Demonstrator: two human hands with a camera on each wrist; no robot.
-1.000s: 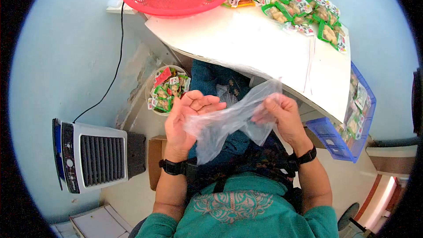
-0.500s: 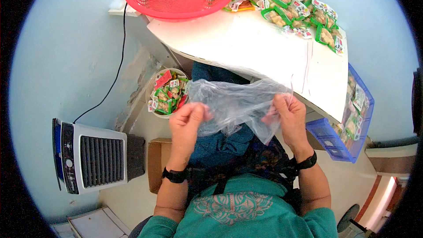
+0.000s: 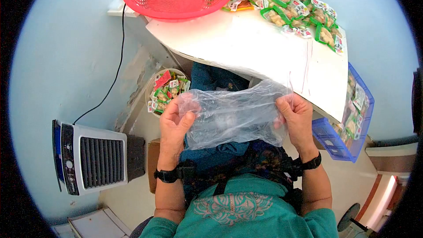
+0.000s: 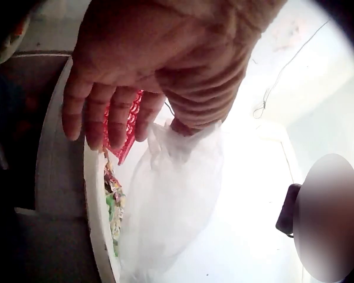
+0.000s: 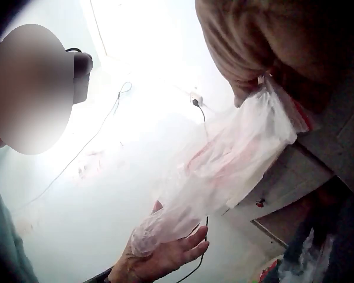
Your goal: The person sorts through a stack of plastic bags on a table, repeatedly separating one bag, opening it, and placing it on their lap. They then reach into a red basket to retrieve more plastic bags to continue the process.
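Above lap: left hand (image 3: 174, 121), right hand (image 3: 296, 117) raised (well apart), fingers (image 3: 285, 105) pinching clear bag (image 3: 235, 114) ends.

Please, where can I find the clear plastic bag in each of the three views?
Head: the plastic bag is at centre, stretched between left hand and right hand.
Left wrist: the bag hangs below the left hand, centre to bottom.
Right wrist: the bag runs diagonally, upper right to lower centre.
Shared landmark: the left hand, holding one end in every view.
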